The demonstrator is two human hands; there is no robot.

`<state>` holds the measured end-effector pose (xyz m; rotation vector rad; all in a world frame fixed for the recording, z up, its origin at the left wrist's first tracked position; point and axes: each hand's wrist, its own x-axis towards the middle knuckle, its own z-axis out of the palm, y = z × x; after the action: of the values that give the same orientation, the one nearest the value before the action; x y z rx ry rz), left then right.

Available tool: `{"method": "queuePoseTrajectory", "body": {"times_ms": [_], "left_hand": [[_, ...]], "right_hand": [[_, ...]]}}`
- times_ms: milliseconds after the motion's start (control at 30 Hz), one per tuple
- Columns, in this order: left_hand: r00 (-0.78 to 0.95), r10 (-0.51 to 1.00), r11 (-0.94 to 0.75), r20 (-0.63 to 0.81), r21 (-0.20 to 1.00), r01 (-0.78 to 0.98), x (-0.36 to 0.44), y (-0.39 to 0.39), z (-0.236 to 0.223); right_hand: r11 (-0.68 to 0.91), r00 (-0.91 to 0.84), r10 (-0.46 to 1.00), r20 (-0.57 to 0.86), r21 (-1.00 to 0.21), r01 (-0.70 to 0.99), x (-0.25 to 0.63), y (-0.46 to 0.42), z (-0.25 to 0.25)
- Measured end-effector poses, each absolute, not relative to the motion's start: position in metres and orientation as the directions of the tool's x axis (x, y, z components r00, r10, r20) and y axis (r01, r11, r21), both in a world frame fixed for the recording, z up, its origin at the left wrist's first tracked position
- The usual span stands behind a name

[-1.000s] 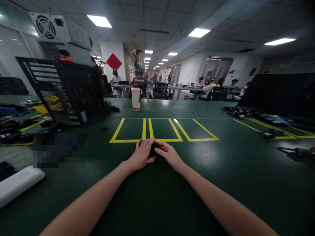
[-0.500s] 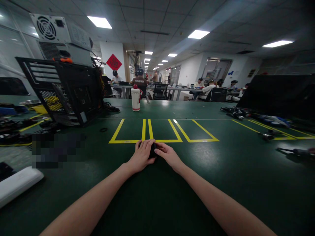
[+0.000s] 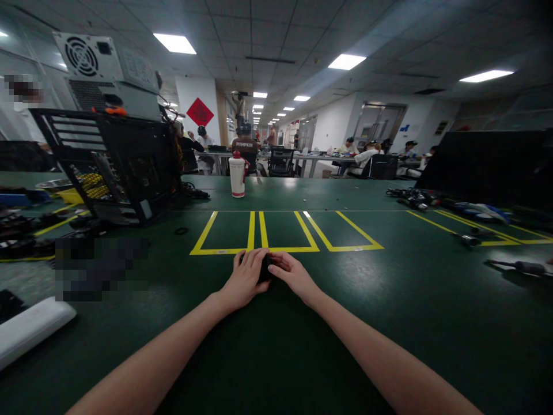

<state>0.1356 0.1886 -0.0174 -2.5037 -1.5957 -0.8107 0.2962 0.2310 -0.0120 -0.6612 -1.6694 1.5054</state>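
Observation:
A small black object (image 3: pixel 265 270) is low over the green table, mostly covered by my fingers, so its kind cannot be made out. My left hand (image 3: pixel 245 280) is wrapped over it from the left, with the thumb along its near side. From the right, the curled fingers and thumb of my right hand (image 3: pixel 295 276) meet its right side. Just beyond my hands, yellow tape outlines (image 3: pixel 285 249) mark the green tabletop (image 3: pixel 276 357).
An open black computer case (image 3: pixel 116 167) carries power supplies (image 3: pixel 93 57) at left. Farther back stands a white bottle (image 3: pixel 237 177) with a red lid. A screwdriver (image 3: pixel 525 267) and cables (image 3: pixel 415 197) lie at right, near a dark panel (image 3: pixel 496 164). A white object (image 3: pixel 34 328) sits front left.
My hands have barely shifted and stay around the black object. A blurred person has come into view at the far left edge. Fingers of someone appear at the right edge.

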Motion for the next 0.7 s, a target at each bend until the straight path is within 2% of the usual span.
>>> {"method": "queuePoseTrajectory", "body": {"times_ms": [133,333,500,700], "left_hand": [[0.313,0.830,-0.447,0.462,0.215,0.868,0.1365,0.1876,-0.0178],[0.309,0.829,-0.447,0.466,0.221,0.867,0.1371,0.1888,-0.0190],[0.315,0.819,-0.457,0.479,0.214,0.863,0.1372,0.1890,-0.0188],[0.316,0.820,-0.459,0.477,0.218,0.861,0.1369,0.1886,-0.0182]], "right_hand": [[0.121,-0.597,0.786,0.161,-0.987,-0.108,0.2978,0.2316,-0.0117],[0.144,-0.591,0.774,0.226,-0.972,-0.183,0.2969,0.2300,-0.0132],[0.188,-0.550,0.801,0.238,-0.971,-0.147,0.2942,0.2330,-0.0180],[0.160,-0.574,0.794,0.198,-0.980,-0.117,0.2969,0.2345,-0.0185]]}}
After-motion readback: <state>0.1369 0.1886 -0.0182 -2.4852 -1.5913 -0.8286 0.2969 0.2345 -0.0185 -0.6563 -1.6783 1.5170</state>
